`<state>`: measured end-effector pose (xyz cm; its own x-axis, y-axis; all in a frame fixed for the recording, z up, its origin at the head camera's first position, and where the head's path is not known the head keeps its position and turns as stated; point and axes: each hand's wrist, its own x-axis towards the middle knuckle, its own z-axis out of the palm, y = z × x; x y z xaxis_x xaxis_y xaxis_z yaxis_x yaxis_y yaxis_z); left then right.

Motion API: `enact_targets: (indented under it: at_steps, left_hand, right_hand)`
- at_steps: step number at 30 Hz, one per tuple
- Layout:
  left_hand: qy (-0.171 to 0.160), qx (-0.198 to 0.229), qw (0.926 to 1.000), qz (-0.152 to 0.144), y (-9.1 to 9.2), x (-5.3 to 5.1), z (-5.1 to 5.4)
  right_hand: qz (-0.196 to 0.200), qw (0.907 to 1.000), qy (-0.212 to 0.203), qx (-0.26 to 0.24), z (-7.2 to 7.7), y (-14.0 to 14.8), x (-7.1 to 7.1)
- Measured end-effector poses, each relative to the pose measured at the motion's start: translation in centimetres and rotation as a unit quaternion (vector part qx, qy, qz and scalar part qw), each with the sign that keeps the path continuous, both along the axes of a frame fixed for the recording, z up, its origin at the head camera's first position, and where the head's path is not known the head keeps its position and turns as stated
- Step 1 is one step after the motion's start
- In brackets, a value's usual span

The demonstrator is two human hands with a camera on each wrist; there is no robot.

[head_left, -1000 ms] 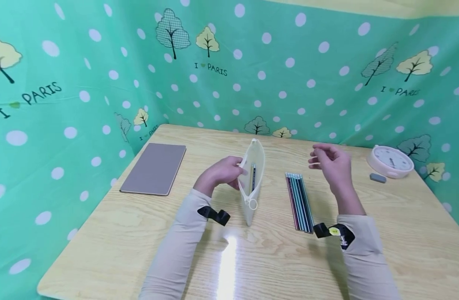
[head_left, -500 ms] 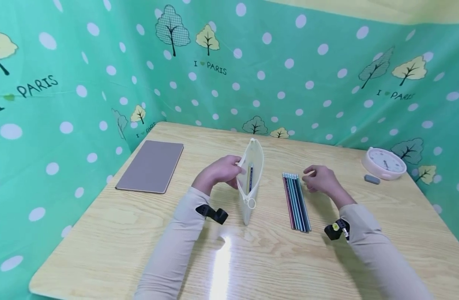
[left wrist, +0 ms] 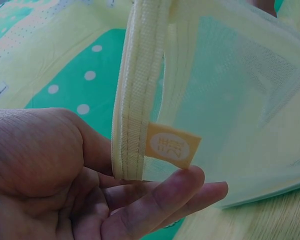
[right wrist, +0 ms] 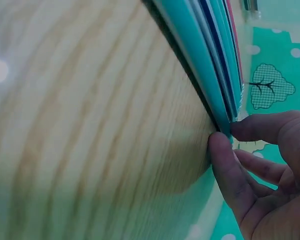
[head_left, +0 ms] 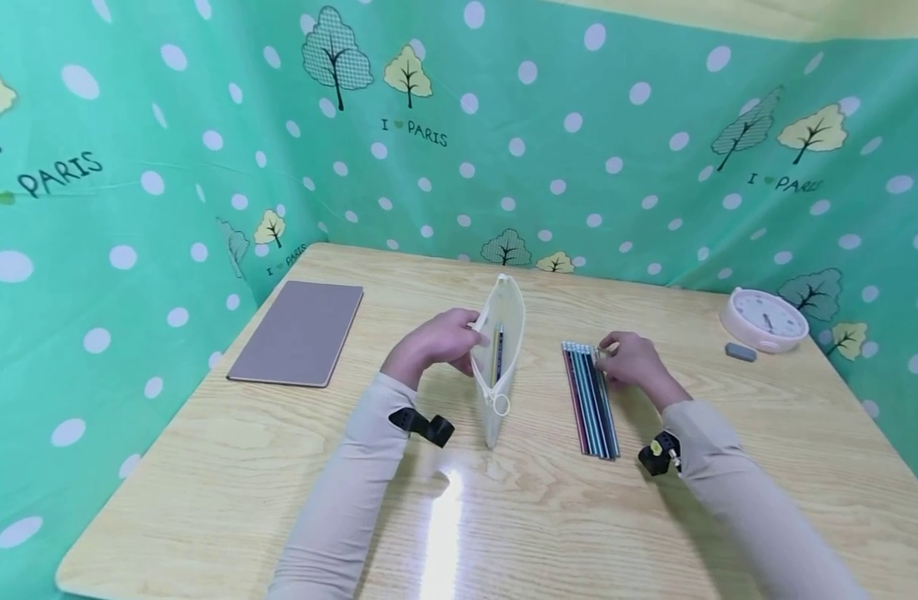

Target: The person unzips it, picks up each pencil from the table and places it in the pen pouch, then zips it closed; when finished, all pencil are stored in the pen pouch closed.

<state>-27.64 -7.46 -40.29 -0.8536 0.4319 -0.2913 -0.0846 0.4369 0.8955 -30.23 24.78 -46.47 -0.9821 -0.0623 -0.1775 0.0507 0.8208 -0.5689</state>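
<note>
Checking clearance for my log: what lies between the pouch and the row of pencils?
Bare tabletop, in the head view. The left hand holds the pouch; the right hand is across the row of pencils.

Right hand at ends of pencils

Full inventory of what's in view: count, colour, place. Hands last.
Table: 1, light wood, beneath the items
Notebook: 1, grey-mauve, table's left
Pouch: 1, cream, mid-table, open
Tag: 1, orange, on pouch's edge
Pencils in pouch: 2 visible, yellow and dark blue
Pencil row: exact count unclear, teal, dark and reddish, right of pouch
Clock: 1, pale pink, far right
Small block: 1, grey, beside clock
Patterned backdrop: 1, green, white dots, behind table
Wrist cameras: 2, black, one per wrist
Sleeves: 2, pale beige, both arms
Left hand: 1, bare, holding pouch's edge
Right hand: 1, bare, pinching rightmost pencil's far end
</note>
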Motion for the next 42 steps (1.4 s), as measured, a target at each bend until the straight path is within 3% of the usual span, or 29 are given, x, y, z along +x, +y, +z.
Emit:
enact_targets:
  at_steps: [13, 22, 25, 33, 42]
  left_hand:
    - [0.003, -0.001, 1.0000, 0.002, 0.0, 0.1, 0.0]
    - [0.002, 0.002, 1.0000, -0.003, 0.1, -0.1, -0.3]
    - [0.005, -0.002, 1.0000, -0.001, 0.1, -0.1, -0.3]
    - [-0.003, 0.004, 1.0000, 0.002, -0.2, 0.1, 0.0]
    - [-0.003, 0.004, 1.0000, 0.001, -0.3, 0.0, 0.0]
  right_hand:
    - [-0.010, 0.9997, -0.017, 0.013, 0.1, -0.3, -0.7]
    - [-0.016, 0.9960, -0.034, -0.081, 0.1, 1.3, -0.2]
    - [-0.021, 0.9900, -0.028, -0.137, 1.3, 1.8, 0.2]
    - [-0.056, 0.9680, 0.044, -0.241, 4.0, 2.4, 1.4]
    - [-0.135, 0.9408, 0.117, -0.288, 5.9, 1.7, 3.3]
